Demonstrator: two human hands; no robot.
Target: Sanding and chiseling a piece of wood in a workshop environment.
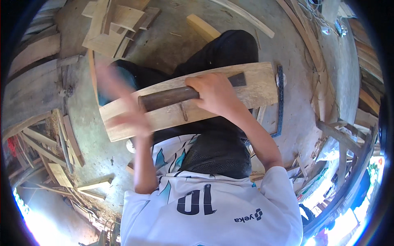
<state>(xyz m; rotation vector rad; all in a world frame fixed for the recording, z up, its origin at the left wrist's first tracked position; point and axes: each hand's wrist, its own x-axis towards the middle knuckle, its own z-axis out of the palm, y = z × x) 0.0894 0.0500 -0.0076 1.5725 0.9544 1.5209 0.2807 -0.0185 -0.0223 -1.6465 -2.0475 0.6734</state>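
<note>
Across our legs (221, 51) lies the board (164, 119); our right hand (215, 93) is wrapped over the dark tool (168, 98) atop its middle, blade (237, 79) toward its right end. Our left hand (130, 115) blurs above its left end, so we cannot tell its grip. With seemingly only legs bracing the board, a rock could skid the blade toward our knee. The square (280, 102) crowds its right edge; floor (82, 110) gives more room leftward, with scraps (100, 43) beyond its far left corner.

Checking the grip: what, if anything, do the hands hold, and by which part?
Right hand: a bladed tool, gripped around its middle. Left hand: too blurred to tell.
</note>
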